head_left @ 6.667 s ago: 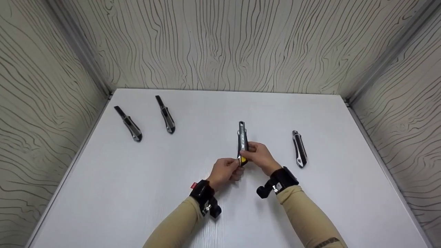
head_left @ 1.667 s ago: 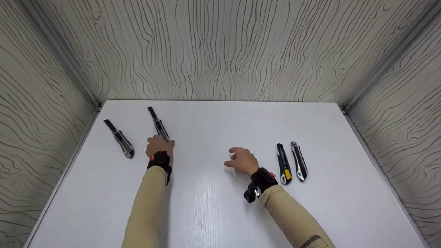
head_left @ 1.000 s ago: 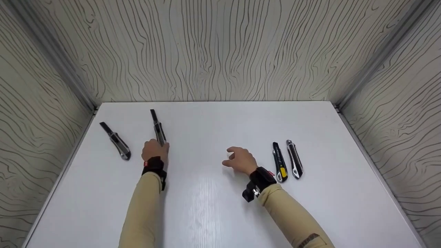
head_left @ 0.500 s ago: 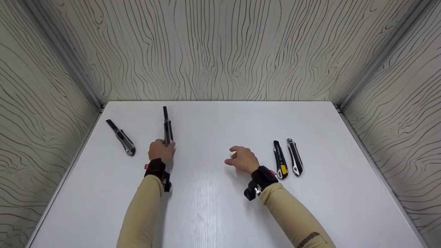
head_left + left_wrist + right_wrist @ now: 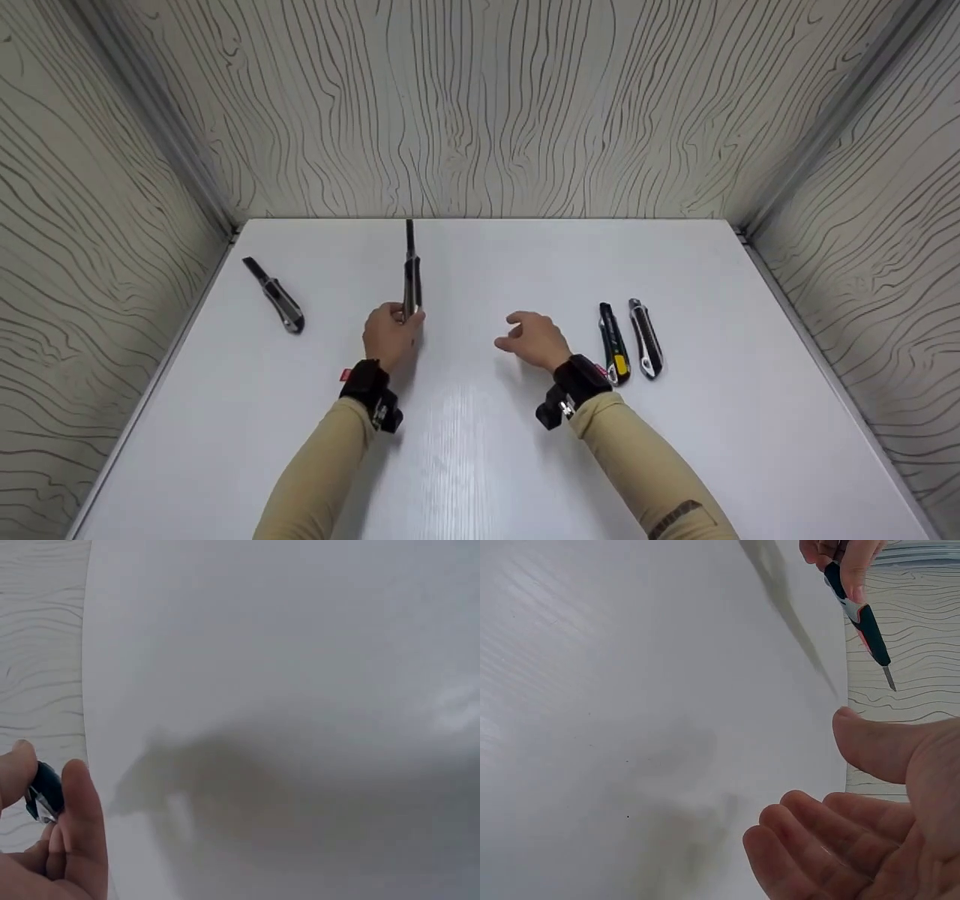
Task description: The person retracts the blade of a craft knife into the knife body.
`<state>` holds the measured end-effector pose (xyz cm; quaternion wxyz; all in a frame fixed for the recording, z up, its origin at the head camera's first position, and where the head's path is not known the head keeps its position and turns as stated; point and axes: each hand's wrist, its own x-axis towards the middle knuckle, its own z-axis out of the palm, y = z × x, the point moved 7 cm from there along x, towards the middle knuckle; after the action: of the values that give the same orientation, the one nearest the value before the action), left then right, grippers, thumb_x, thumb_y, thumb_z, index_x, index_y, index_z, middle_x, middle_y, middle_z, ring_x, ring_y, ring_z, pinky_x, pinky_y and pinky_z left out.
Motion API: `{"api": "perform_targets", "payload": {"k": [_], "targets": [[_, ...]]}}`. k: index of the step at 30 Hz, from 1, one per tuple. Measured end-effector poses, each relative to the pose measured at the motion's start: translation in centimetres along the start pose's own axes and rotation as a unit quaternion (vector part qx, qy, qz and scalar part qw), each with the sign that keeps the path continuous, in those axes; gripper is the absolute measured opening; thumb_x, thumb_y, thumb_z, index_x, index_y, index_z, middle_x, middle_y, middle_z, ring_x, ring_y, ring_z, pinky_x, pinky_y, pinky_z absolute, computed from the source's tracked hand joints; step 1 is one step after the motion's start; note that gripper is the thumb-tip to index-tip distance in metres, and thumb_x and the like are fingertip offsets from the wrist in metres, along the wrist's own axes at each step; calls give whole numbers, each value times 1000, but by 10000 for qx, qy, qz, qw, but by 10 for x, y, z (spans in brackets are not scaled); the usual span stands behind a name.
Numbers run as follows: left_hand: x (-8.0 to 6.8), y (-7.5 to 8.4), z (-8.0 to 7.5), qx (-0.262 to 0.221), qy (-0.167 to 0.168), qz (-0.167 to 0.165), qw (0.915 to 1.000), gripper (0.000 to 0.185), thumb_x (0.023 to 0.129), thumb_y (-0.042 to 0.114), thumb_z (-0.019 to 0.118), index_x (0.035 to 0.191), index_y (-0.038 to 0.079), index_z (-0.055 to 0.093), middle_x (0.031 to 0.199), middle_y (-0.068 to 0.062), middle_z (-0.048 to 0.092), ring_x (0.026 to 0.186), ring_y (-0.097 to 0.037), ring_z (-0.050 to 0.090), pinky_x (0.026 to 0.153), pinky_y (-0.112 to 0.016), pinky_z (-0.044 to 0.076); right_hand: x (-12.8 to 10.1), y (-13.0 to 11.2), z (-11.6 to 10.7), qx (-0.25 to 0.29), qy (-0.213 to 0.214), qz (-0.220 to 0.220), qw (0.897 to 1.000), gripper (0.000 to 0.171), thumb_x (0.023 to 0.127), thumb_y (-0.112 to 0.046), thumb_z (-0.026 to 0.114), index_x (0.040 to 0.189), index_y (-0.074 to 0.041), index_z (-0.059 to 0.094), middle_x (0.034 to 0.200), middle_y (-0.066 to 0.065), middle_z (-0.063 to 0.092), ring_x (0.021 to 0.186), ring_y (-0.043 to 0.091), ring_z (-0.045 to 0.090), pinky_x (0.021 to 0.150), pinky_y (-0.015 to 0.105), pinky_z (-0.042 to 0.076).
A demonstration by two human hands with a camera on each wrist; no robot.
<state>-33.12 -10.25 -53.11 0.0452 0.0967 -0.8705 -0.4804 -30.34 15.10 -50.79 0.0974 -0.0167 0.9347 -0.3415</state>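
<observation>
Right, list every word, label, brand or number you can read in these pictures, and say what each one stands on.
No text can be read.
Utility knife gripped by the left hand: no legible marking.
Yellow-tipped utility knife and black-and-silver utility knife beside the right hand: any print too small to read.
Far-left utility knife: nothing legible.
Red tags on the wrist straps: too small to read.

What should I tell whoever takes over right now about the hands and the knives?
Left hand grips a utility knife by its handle, lifted off the white table, blade out and pointing away. Right hand is open and holds nothing, hovering beside it. Two knives with blades in lie side by side at the right: those look done. One knife with its blade out lies at the far left, untouched. Left to do, probably: the held knife, then that one.
</observation>
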Motion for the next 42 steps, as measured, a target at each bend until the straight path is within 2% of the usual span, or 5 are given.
{"api": "perform_targets", "payload": {"k": [8, 18, 26, 31, 42], "targets": [[-28, 20, 35, -444, -473, 330, 9973, 39, 87, 28, 72, 114, 0, 63, 95, -10, 65, 73, -17, 62, 62, -25, 52, 2, 4, -3, 238, -7, 66, 9997, 52, 89, -29, 70, 130, 0, 58, 110, 16, 72, 99, 30, 69, 88, 42, 55], [-64, 48, 73, -407, -906, 993, 9901, 38, 86, 29, 74, 112, 3, 63, 97, -8, 62, 78, -14, 57, 65, -25, 50, 6, 14, -12, 1251, 52, 242, 9918, 57, 92, -33, 65, 132, 6, 53, 117, 23, 68, 90, 37, 70, 69, 29, 56], [-86, 60, 90, -174, -1004, 1213, 9874, 39, 84, 31, 75, 112, 6, 64, 96, -5, 61, 82, -13, 53, 73, -26, 46, 8, 22, -18, 2513, 313, 680, 9650, 54, 97, -32, 59, 135, 5, 50, 122, 24, 64, 102, 30, 67, 79, 36, 60], [-97, 66, 97, -57, -1043, 1451, 9839, 38, 83, 32, 75, 111, 8, 64, 94, -4, 60, 79, -11, 50, 69, -23, 42, 10, 26, -17, 3047, 483, 980, 9461, 42, 98, -30, 55, 125, 2, 58, 110, 17, 66, 91, 22, 67, 77, 33, 61], [-101, 65, 106, -160, -1235, 1128, 9858, 40, 75, 34, 82, 104, 12, 66, 91, 1, 62, 79, -10, 55, 68, -23, 44, 12, 35, -17, 2882, 739, 1141, 9479, 33, 97, -27, 53, 108, 2, 65, 96, 11, 70, 71, 13, 63, 62, 25, 58]]}}
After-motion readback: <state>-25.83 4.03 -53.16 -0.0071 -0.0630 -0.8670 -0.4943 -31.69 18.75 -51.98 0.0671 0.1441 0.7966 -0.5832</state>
